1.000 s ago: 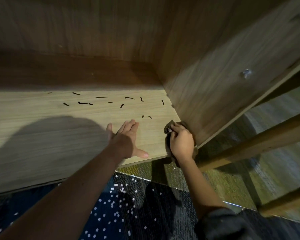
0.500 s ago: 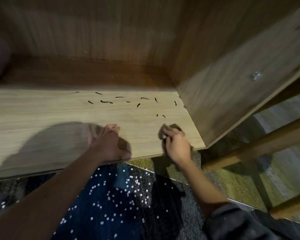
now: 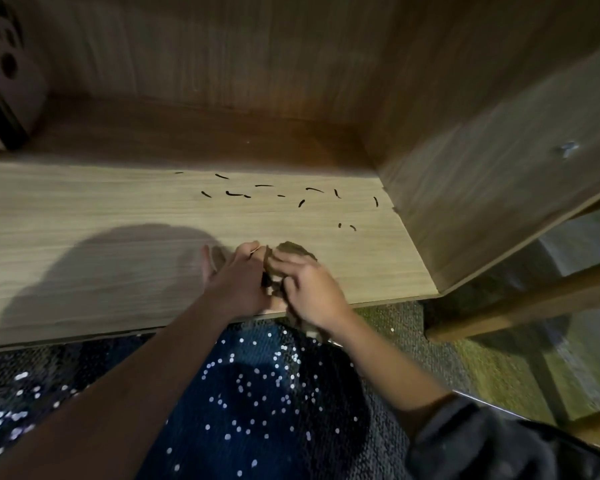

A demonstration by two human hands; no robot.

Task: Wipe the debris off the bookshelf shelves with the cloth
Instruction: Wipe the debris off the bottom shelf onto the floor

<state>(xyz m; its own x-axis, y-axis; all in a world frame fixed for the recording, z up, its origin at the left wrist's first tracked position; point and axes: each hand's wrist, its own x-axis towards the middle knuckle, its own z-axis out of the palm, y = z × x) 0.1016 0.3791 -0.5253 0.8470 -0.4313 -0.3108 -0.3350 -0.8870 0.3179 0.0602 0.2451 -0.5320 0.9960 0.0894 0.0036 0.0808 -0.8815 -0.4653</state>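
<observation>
Both my hands meet at the front edge of the shelf (image 3: 84, 216). My right hand (image 3: 312, 289) is clamped on the cloth (image 3: 293, 252), a small brownish wad bunched under my fingers, part of it peeking out beyond my knuckles and a bit hanging off the shelf's front edge. My left hand (image 3: 238, 277) lies against the cloth's left side, fingers curled toward it; whether it grips the fabric or only steadies it I cannot tell.

The wiping looks barely begun, I judge. The debris (image 3: 302, 202), thin dark curled slivers like tiny shavings, is scattered across the shelf behind the cloth, toward the back and the right side panel (image 3: 482, 202), with two bits lying just beyond the cloth. None of it is gathered yet.

The shelf is smooth pale laminate with fine straight wood grain; the back wall and side panel are a darker brown grain. Below the shelf's front edge lies coarse dark carpet (image 3: 257, 393) flecked with white dots.
</observation>
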